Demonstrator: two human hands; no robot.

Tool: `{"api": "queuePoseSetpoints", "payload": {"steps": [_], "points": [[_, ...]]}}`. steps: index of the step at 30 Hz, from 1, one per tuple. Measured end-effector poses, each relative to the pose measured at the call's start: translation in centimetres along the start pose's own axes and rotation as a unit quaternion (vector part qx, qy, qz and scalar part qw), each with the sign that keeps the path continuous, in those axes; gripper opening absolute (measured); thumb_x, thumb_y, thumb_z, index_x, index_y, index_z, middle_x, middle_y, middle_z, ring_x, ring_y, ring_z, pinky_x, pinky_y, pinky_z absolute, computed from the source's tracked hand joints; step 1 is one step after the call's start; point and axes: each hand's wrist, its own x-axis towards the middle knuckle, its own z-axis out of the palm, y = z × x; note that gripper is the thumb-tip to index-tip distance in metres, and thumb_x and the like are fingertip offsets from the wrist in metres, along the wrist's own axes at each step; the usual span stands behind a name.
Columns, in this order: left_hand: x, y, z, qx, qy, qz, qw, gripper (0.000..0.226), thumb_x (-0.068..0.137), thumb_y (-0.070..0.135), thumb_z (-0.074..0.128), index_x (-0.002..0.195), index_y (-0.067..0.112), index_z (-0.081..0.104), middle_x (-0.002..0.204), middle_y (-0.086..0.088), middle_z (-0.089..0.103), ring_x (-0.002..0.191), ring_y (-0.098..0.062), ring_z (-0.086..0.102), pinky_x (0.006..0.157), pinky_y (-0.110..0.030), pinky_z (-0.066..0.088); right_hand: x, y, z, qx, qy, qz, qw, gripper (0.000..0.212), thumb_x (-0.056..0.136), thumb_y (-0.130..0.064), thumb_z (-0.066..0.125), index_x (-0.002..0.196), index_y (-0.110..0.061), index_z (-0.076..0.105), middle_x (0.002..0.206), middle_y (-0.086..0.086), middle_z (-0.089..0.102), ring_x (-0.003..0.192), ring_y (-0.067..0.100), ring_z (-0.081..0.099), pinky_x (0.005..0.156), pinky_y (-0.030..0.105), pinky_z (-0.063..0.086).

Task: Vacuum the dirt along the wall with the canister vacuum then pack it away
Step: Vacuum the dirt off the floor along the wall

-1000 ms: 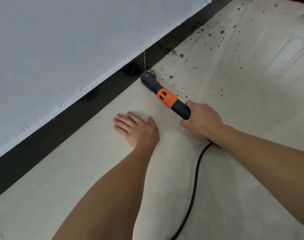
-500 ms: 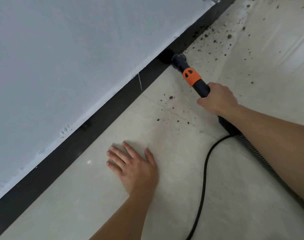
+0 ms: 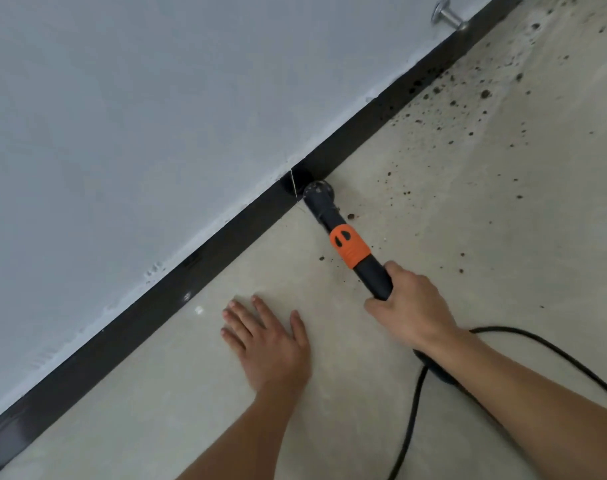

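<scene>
My right hand [image 3: 411, 310] grips the dark vacuum hose handle [image 3: 350, 242], which has an orange collar. Its round nozzle tip [image 3: 317, 192] rests on the floor against the black baseboard [image 3: 205, 259]. Dark dirt crumbs [image 3: 468, 102] lie scattered over the pale floor to the upper right along the wall, with a few specks near the nozzle. My left hand [image 3: 269, 344] lies flat on the floor, fingers spread, left of the handle. The canister itself is out of sight.
A black cord [image 3: 411, 407] loops on the floor under my right forearm. A metal door stop [image 3: 449, 16] sticks out of the grey wall [image 3: 139, 116] at the top right. A small white fleck [image 3: 199, 310] lies near the baseboard.
The nozzle swept forward along the baseboard half a second ago and has now come back toward me, beside the baseboard seam. My left hand stays flat on the floor.
</scene>
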Motion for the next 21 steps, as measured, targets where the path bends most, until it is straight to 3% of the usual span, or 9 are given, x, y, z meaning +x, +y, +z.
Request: {"api": "queuePoseSetpoints", "payload": {"steps": [7, 11, 16, 21], "points": [[0.1, -0.2, 0.5, -0.014, 0.006, 0.002, 1.000, 0.079, 0.094, 0.059, 0.012, 0.154, 0.008, 0.002, 0.159, -0.025, -0.008, 0.147, -0.038, -0.014, 0.119, -0.052, -0.005, -4.3, -1.5, 2.3, -0.008, -0.070, -0.055, 0.996, 0.025, 0.080, -0.031, 0.066, 0.088, -0.026, 0.043, 0.068, -0.004, 0.053, 0.058, 0.017, 0.053, 0.047, 0.023, 0.034], [0.1, -0.4, 0.8, -0.015, 0.007, 0.010, 1.000, 0.080, 0.093, 0.059, 0.006, 0.153, 0.007, 0.002, 0.158, -0.026, -0.008, 0.146, -0.039, -0.014, 0.119, -0.052, -0.006, -4.8, -1.7, 2.6, -0.021, -0.089, -0.073, 0.993, 0.023, 0.079, -0.030, 0.064, 0.089, -0.025, 0.044, 0.068, -0.003, 0.052, 0.062, 0.019, 0.056, 0.052, 0.026, 0.041], [0.1, -0.4, 0.7, -0.007, -0.003, 0.010, 1.000, 0.081, 0.093, 0.059, 0.007, 0.153, 0.005, 0.007, 0.158, -0.027, -0.003, 0.146, -0.041, -0.009, 0.119, -0.054, -0.002, -3.3, 0.2, 0.0, 0.043, 0.001, 0.033, 0.999, 0.022, 0.079, -0.027, 0.067, 0.088, -0.021, 0.047, 0.073, 0.000, 0.056, 0.065, 0.020, 0.058, 0.056, 0.031, 0.048], [0.2, -0.2, 0.5, -0.007, -0.014, 0.002, 1.000, 0.083, 0.091, 0.060, 0.002, 0.153, 0.005, 0.006, 0.158, -0.027, -0.004, 0.146, -0.041, -0.010, 0.119, -0.054, -0.002, -6.7, 1.6, 0.4, -0.002, -0.032, 0.048, 0.998, 0.023, 0.079, -0.029, 0.063, 0.084, -0.026, 0.041, 0.070, -0.003, 0.055, 0.063, 0.017, 0.056, 0.052, 0.027, 0.040]]}}
